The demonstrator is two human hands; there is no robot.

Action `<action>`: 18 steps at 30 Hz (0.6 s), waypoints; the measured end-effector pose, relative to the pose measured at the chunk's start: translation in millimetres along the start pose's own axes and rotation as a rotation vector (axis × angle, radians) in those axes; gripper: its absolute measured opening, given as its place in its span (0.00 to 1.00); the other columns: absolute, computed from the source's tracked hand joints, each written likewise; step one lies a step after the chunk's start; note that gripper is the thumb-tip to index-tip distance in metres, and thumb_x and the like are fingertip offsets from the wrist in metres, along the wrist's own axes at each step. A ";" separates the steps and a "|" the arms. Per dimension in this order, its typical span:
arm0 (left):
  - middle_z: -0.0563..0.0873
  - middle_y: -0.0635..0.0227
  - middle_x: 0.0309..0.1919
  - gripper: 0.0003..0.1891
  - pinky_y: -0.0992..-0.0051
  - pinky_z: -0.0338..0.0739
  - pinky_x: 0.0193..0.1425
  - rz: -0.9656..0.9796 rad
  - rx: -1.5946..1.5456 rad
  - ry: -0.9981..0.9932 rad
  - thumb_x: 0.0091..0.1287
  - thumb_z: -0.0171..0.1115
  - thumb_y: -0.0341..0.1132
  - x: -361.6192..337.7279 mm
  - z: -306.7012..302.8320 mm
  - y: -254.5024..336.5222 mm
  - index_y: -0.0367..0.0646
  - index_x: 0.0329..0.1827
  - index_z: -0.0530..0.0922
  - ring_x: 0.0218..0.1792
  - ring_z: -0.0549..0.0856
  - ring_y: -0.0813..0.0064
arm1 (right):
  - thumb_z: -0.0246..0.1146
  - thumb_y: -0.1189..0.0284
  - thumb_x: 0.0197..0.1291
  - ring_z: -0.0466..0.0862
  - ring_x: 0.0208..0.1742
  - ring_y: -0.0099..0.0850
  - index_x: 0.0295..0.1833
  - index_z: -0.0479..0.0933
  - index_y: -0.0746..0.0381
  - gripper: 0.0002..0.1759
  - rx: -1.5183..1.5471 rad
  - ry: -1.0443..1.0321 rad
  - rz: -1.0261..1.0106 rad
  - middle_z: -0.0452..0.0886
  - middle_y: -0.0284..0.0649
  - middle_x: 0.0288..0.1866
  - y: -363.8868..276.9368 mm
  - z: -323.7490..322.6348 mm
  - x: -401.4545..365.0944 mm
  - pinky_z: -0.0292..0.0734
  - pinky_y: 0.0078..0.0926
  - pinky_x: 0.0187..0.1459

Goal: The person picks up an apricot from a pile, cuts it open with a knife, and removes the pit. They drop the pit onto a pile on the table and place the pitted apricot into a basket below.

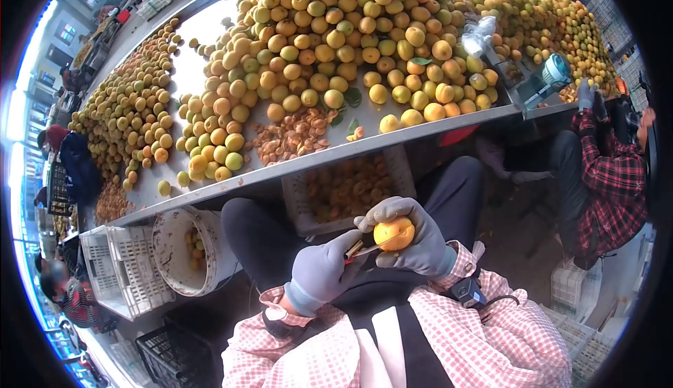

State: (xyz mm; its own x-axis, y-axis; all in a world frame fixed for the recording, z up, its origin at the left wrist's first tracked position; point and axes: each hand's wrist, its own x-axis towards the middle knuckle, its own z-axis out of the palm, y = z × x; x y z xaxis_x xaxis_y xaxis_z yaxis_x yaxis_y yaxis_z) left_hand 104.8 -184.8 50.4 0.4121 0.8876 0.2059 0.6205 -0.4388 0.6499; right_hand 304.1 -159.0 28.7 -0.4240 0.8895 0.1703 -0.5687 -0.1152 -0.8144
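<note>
In front of my lap, my left hand (322, 274), in a grey glove, is closed around a small knife (365, 250). Its metal blade points right and reaches the lower left side of an apricot (394, 234). My right hand (425, 246), also gloved, grips that fruit, with fingers curled over its top and right side. A line like a cut crosses the apricot's orange skin. Beneath the table edge, beyond my hands, a pale crate (298, 209) contains many orange-brown pieces (343, 188).
Heaped apricots (329, 20) cover much of the metal table (420, 117), with brownish scraps (293, 135) near its edge. On my left stand a white bucket (166, 251) and white crates (126, 269). A person in a checked shirt (613, 171) sits at right, near a teal-lidded container (554, 72).
</note>
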 end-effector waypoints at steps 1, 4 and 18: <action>0.85 0.58 0.31 0.23 0.66 0.78 0.28 -0.008 0.007 -0.007 0.56 0.70 0.32 -2.3 0.1 0.2 0.42 0.55 0.74 0.27 0.85 0.55 | 0.73 0.86 0.46 0.75 0.62 0.31 0.56 0.68 0.57 0.32 0.011 -0.001 -0.007 0.73 0.38 0.58 1.5 1.7 -0.3 0.71 0.30 0.63; 0.85 0.57 0.31 0.25 0.64 0.77 0.30 -0.036 -0.014 -0.048 0.54 0.70 0.31 -8.3 0.7 0.5 0.42 0.55 0.73 0.27 0.84 0.54 | 0.76 0.82 0.45 0.78 0.57 0.34 0.54 0.69 0.55 0.32 -0.029 0.018 -0.001 0.74 0.38 0.52 2.4 5.5 -0.1 0.69 0.43 0.69; 0.83 0.54 0.29 0.20 0.60 0.77 0.30 -0.173 0.040 -0.077 0.58 0.66 0.34 0.5 26.7 -5.1 0.41 0.52 0.72 0.29 0.84 0.51 | 0.74 0.84 0.47 0.75 0.62 0.31 0.57 0.68 0.58 0.32 0.110 0.112 0.016 0.76 0.39 0.53 16.8 2.5 -3.0 0.70 0.33 0.65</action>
State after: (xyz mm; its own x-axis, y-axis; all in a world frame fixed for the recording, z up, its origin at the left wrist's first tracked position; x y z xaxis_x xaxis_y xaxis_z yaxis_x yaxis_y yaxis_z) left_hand 119.7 -185.8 27.6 0.3456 0.9377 0.0360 0.7119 -0.2869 0.6410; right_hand 294.0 -164.7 16.0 -0.3558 0.9302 0.0899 -0.6393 -0.1721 -0.7495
